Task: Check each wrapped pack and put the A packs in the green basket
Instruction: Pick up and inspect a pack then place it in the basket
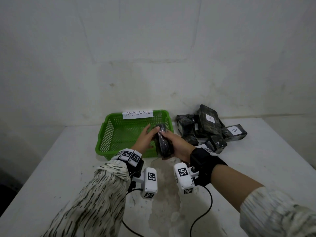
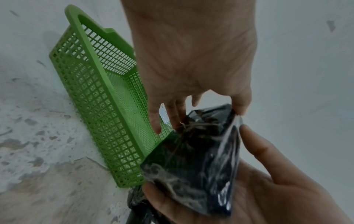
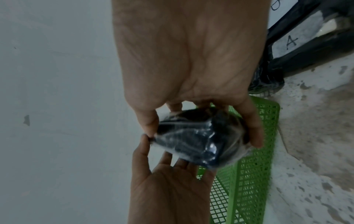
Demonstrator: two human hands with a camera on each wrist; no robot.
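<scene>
A black pack (image 1: 163,144) in clear wrap stands on end over the near right corner of the green basket (image 1: 109,122). My right hand (image 1: 169,139) grips it, thumb on one side and fingers (image 3: 252,128) curled round the other. My left hand (image 1: 150,131) is spread, with straight fingers (image 2: 172,115) laid against the pack's far end and the thumb touching its top corner. No letter label shows on this pack (image 2: 191,159) in any view. The basket holds no pack that I can see.
A paper sign reading ABNORMAL (image 1: 137,114) hangs on the basket's far rim. Several black wrapped packs (image 1: 206,127) lie piled to the right, one marked B (image 1: 234,132) and one marked A (image 3: 291,42). The wall stands close behind. Cables trail off both wrists.
</scene>
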